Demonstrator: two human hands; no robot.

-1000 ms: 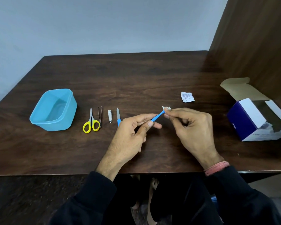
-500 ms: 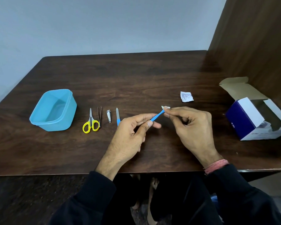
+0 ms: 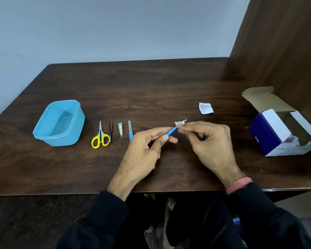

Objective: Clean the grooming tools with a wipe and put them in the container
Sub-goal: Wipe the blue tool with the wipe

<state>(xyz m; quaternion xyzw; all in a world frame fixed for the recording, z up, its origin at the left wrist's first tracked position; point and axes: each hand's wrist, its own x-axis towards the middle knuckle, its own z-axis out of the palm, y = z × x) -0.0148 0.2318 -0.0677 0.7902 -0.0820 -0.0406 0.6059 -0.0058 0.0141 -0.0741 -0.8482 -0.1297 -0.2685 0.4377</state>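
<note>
My left hand (image 3: 144,150) pinches the blue handle of a small grooming tool (image 3: 171,131) above the table's middle. My right hand (image 3: 208,142) pinches a small white wipe (image 3: 178,123) around the tool's metal tip, which pokes out past the wipe. To the left lie, in a row, a blue-handled nail file (image 3: 130,129), a small nail clipper (image 3: 120,129), tweezers (image 3: 110,129) and yellow-handled scissors (image 3: 100,135). Farther left stands the open blue container (image 3: 43,133), with nothing visible inside.
A torn white wipe sachet (image 3: 206,108) lies behind my right hand. An open blue and white cardboard box (image 3: 275,139) sits at the right edge, beside a wooden side panel (image 3: 280,47). The table's front edge (image 3: 61,192) runs just under my wrists.
My right hand's fingers have shifted slightly with the wipe along the tool's tip. Both hands stay in nearly the same place.
</note>
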